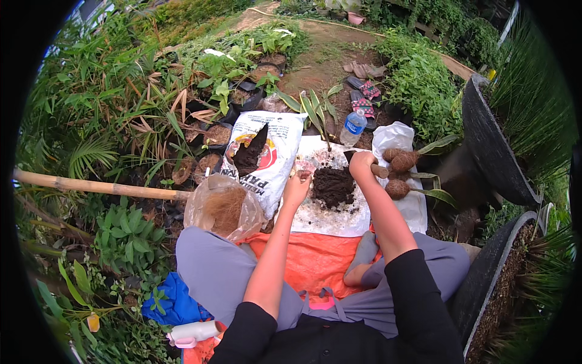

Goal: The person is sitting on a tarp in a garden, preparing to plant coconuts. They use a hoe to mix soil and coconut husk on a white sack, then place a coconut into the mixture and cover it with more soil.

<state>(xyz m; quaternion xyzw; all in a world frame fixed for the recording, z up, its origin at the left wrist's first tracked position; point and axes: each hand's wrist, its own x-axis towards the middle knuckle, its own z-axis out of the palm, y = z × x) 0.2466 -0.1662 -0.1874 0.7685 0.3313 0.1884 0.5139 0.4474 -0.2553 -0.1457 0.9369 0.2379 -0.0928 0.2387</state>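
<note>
A mound of dark soil lies on a stained white sheet before me. To its right, my right hand is closed round the wooden handle of a small hand tool, whose dark blade shows partly beyond the fist. My left hand is at the soil's left, fingers bent; whether it holds anything small is unclear. Farther left lies a torn white sack of potting mix with soil showing in the tear. A plastic bag of brown fibre stands near my left knee. Fibre-wrapped plant balls rest on a white sack at right.
A water bottle and variegated leafy plants stand beyond the sheet, with sandals behind. Large black planters border the right side. A bamboo pole and potted plants flank the left. An orange tarp lies beneath me.
</note>
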